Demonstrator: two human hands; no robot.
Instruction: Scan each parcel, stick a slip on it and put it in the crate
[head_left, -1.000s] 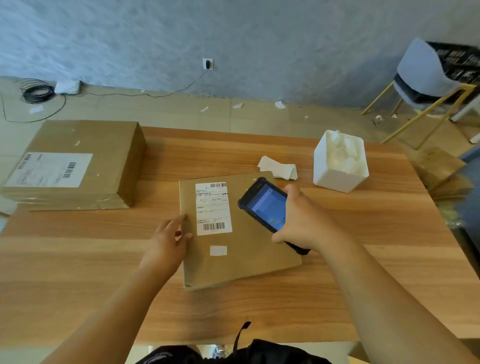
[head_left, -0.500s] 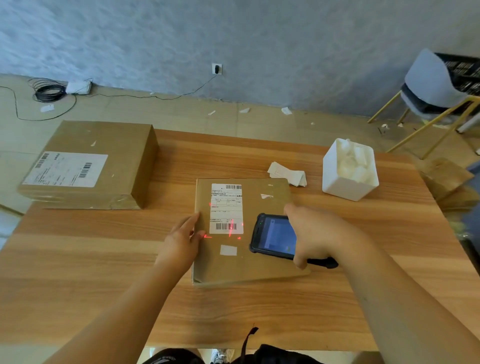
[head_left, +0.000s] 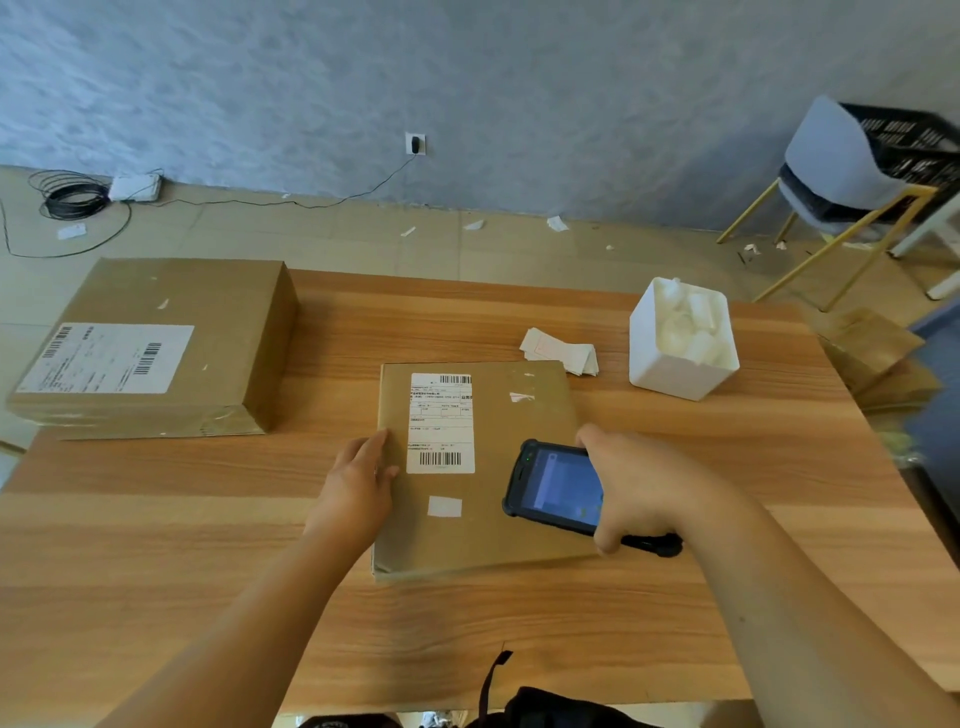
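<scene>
Flat brown parcel lies label-up around mid-table, a bit nearer the near edge of the wooden table. L hand rests on the parcel's left edge, fingers straight & flat, gripping nothing. R hand is wrapped round a dark handheld scanner, held low over the parcel's right half w/ screen lit & facing up, nose pointing toward the shipping label (white, barcodes at top & bottom). Just below that label a small white slip sits on the cardboard. At the far left corner a bigger box sticks out past the table's left edge, its own label up. Toward the far edge, right of centre, a loose stack of slips lies at the parcel's far right corner (touching or just beside, can't tell), w/ a white tub next to it. Off the table, beyond the far right corner, stands a chair w/ a black crate behind its backrest.
</scene>
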